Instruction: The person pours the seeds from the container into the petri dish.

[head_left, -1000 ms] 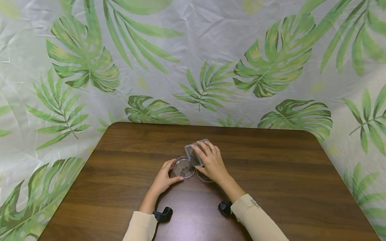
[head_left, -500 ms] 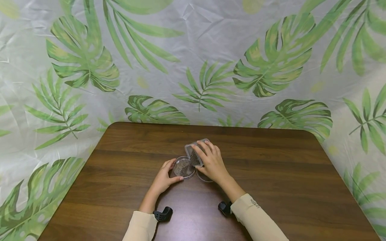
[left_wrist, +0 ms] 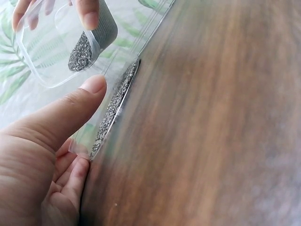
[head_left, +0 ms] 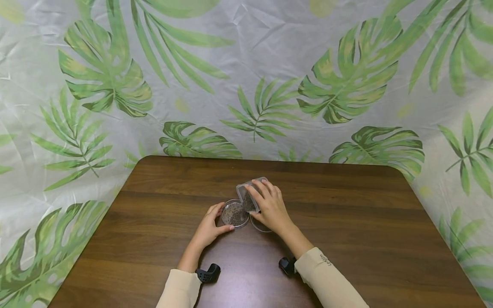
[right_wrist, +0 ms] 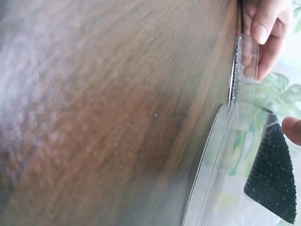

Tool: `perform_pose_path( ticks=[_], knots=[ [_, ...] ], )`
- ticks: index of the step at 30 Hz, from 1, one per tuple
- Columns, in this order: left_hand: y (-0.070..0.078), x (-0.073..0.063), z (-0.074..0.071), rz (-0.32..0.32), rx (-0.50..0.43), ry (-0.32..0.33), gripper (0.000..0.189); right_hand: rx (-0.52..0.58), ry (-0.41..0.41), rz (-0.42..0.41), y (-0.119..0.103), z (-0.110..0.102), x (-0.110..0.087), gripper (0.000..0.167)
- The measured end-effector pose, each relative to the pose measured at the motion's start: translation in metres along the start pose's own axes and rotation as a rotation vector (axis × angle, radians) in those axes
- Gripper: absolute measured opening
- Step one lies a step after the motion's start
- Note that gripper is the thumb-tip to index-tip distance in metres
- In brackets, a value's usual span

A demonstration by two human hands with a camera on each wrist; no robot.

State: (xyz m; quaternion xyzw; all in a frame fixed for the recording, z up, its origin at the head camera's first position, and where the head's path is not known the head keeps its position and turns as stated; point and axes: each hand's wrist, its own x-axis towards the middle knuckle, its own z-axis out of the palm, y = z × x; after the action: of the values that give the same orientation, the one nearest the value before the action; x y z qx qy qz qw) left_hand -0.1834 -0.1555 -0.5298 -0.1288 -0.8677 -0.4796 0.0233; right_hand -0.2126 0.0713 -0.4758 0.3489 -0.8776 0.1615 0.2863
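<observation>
Round a clear petri dish [head_left: 233, 215], my left hand [head_left: 206, 231] grips the left side with thumb and fingers spread along the rim. Grey, coarse granules [left_wrist: 110, 113] lie in a layer across its bottom. My right hand [head_left: 271, 209] holds a clear plastic tub [head_left: 242, 193] from above, tilted so that its lower edge hangs over the dish's right side. In the left wrist view, more granules [left_wrist: 81, 54] are heaped at the tub's low corner; from the right wrist view the tub [right_wrist: 273, 169] shows as a dark, ribbed wedge full of them.
A second round clear dish or lid [right_wrist: 204, 165] lies flat on the wooden table [head_left: 154, 239], right beside the petri dish and partly under my right hand. Black bands [head_left: 208, 273] sit on both wrists. Behind the table hangs a leaf-patterned sheet [head_left: 265, 51].
Dark granules in the petri dish have spread over more of its bottom. Both hands and the tilted tub stay almost in place.
</observation>
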Motion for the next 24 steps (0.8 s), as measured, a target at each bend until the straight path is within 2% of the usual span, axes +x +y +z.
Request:
perform_pose_path(
  ticks=[16, 24],
  knots=[
    [-0.0003, -0.0003, 0.0008, 0.008, 0.000, 0.009, 0.080, 0.013, -0.002, 0.040, 0.0013, 0.0005, -0.0026, 0.096],
    [0.0000, -0.0005, 0.0004, 0.017, 0.001, 0.015, 0.080, 0.064, -0.019, 0.136, 0.0005, -0.0003, -0.0040, 0.095]
  ],
)
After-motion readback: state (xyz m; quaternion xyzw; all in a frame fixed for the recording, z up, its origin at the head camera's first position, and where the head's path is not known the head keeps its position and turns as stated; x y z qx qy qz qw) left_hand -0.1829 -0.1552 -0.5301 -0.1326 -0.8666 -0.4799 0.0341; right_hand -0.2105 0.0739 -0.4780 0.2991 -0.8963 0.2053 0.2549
